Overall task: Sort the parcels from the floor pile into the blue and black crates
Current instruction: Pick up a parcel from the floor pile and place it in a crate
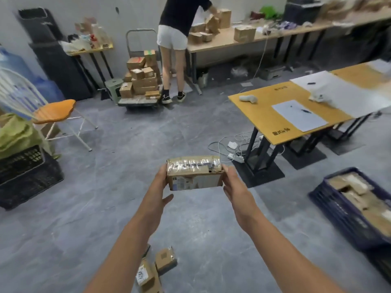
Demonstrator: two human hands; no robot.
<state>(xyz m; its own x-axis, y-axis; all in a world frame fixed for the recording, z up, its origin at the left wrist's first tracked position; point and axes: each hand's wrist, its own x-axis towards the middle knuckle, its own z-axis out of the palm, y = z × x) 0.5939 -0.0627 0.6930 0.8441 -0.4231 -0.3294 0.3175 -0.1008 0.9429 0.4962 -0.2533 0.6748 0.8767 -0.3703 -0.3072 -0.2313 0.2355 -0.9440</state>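
Black crate [25,178] far L, by wall. Floor pile [154,269] low centre, few small boxes left.
L hand [157,187] grips parcel's L end, fingers behind, thumb loose below.
Parcel [194,173] in mid-air betw both hands, well apart from both crates. Cardboard, glossy tape on top, R corner torn. Prob light, fairly stiff, tape slick, so hold by short ends.
R hand [234,187] clasps R end.
Blue crate [342,218] far R, part full.

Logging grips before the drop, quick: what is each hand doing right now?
Left hand: holds the left end of the taped parcel.
Right hand: holds the same parcel's right end.
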